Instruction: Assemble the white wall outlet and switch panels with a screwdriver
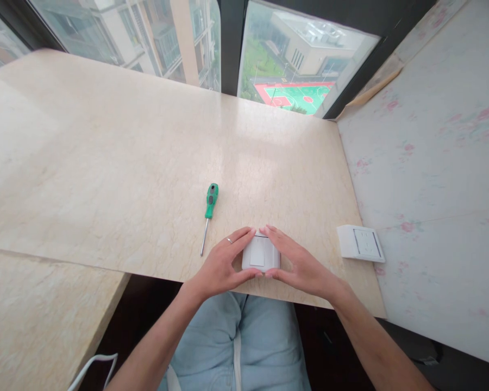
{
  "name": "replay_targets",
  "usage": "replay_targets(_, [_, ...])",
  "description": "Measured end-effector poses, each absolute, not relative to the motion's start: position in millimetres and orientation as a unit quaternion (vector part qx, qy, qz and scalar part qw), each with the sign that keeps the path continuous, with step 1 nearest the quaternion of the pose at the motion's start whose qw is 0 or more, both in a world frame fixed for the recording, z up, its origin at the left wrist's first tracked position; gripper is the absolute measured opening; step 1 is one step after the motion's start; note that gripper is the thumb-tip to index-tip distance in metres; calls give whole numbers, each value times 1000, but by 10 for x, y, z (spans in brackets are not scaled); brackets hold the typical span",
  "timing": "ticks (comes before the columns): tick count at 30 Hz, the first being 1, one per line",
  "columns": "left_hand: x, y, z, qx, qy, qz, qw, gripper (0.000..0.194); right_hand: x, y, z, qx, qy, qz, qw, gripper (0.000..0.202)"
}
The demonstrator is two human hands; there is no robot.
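A white wall switch (257,253) with one wide rocker lies on the stone counter (146,179), close to its front edge. My left hand (226,260) grips its left side, thumb at the near edge and fingers at the far edge; a ring shows on one finger. On the opposite side my right hand (295,259) closes round the switch in the same manner. To the left of the hands rests a screwdriver (212,200) with a green handle, its metal shaft pointing toward me. The underside of the switch is hidden.
A white socket box (361,243) sits at the right, against the flowered wall (427,179). Dark-framed windows (232,49) border the far side. A white cable (98,358) hangs at lower left by the other counter section (36,315). My legs (236,342) are below the edge.
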State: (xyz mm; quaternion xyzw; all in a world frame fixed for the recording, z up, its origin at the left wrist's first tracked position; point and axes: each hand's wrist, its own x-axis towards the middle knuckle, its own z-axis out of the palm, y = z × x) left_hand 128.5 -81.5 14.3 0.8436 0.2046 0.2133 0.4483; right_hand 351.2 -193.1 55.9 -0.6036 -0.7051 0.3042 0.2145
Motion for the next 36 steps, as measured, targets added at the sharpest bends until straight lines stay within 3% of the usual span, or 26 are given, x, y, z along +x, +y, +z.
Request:
replay_targets(13, [1300, -854, 53, 847, 204, 249, 423, 87, 3547, -1979, 402, -593, -693, 318, 258, 95])
replay_targets(18, [1304, -854, 26, 858, 203, 233, 411, 100, 3532, -1968, 443, -602, -699, 304, 239, 100])
replay_targets(26, [1333, -872, 5, 850, 227, 236, 412, 93, 3446, -1929, 632, -613, -720, 257, 197, 102])
replay_targets(36, [1310, -858, -17, 838, 226, 241, 434, 112, 3523, -2072, 749, -635, -668, 264, 284, 97])
